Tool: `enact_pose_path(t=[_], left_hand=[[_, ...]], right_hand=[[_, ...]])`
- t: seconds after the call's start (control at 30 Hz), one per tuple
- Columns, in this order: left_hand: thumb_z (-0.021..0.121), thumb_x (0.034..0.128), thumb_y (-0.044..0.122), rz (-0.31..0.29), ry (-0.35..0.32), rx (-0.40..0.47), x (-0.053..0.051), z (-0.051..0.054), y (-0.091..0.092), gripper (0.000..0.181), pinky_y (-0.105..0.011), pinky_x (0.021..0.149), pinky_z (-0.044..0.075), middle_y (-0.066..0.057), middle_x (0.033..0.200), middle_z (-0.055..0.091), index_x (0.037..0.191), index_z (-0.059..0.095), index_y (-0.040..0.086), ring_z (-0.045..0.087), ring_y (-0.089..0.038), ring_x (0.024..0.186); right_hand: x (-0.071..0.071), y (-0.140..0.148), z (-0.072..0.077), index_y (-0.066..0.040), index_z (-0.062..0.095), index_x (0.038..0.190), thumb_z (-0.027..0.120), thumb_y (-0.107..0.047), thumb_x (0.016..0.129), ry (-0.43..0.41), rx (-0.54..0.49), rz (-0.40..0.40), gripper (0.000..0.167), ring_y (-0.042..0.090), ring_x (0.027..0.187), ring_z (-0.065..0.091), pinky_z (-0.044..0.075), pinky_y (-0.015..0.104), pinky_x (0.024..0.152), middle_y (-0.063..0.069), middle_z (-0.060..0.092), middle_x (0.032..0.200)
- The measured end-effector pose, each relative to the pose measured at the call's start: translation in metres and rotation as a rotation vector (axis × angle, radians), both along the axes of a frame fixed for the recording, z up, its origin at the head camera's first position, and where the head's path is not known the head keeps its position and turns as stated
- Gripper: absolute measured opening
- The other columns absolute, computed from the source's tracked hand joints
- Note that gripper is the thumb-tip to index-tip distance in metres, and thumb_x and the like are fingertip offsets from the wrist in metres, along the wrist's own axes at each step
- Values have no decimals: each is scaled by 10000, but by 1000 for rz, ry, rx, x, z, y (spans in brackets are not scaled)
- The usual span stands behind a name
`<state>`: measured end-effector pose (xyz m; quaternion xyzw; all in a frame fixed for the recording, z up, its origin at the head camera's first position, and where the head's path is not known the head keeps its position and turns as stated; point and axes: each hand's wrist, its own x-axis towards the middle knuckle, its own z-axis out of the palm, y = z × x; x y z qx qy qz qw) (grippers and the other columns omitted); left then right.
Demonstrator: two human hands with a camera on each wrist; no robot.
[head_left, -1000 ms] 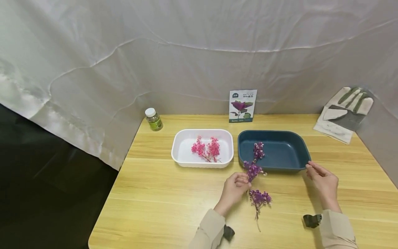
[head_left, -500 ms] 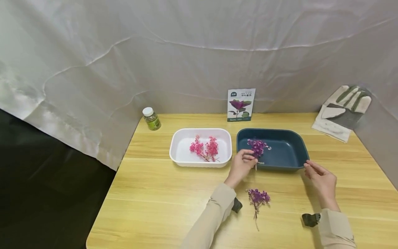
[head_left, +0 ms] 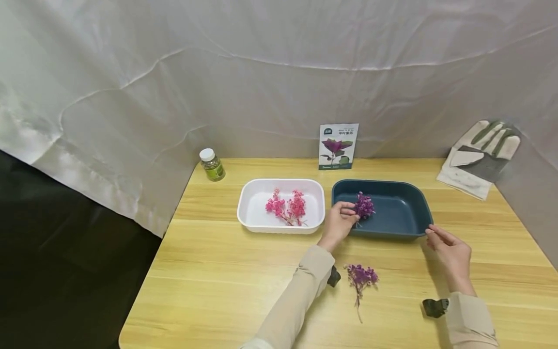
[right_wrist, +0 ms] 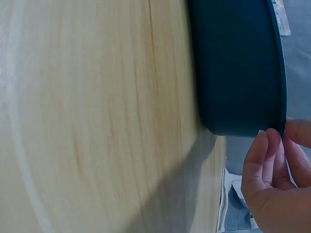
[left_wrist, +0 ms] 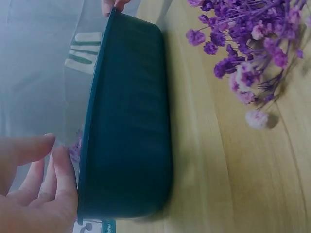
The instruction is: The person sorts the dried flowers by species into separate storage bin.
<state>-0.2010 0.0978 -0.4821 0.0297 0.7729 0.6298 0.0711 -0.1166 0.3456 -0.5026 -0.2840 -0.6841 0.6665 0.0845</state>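
Observation:
The left hand is over the front left rim of the dark blue tray, its fingertips beside a purple flower sprig lying in the tray. In the left wrist view, a narrow gap shows between the thumb and forefinger of that hand, with no stem visible between them. The right hand pinches the tray's front right corner; the right wrist view shows its thumb and fingers on the rim. Another purple sprig lies on the table in front of the tray.
A white tray with pink flower sprigs stands left of the blue one. Along the back are a white-capped jar, an upright seed packet and gloves leaning on the curtain at the right.
The left hand has carried a purple sprig forward over the blue tray's rim, where the sprig now lies lower inside. The right hand has stayed at the corner.

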Motion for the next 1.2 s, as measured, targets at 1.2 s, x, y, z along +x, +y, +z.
enact_pose_path(t=[1.2], left_hand=[[701,827,8,-110,-162,188,100,-40,-45,294,-154,752,530,-73,969,687,1116,646,6,610,-39,806]], right_hand=[[-4,-1,4,-297,737,829,663,-116,912,26,-96,-2,213,-41,642,675,515,60,622,-214,690,715]])
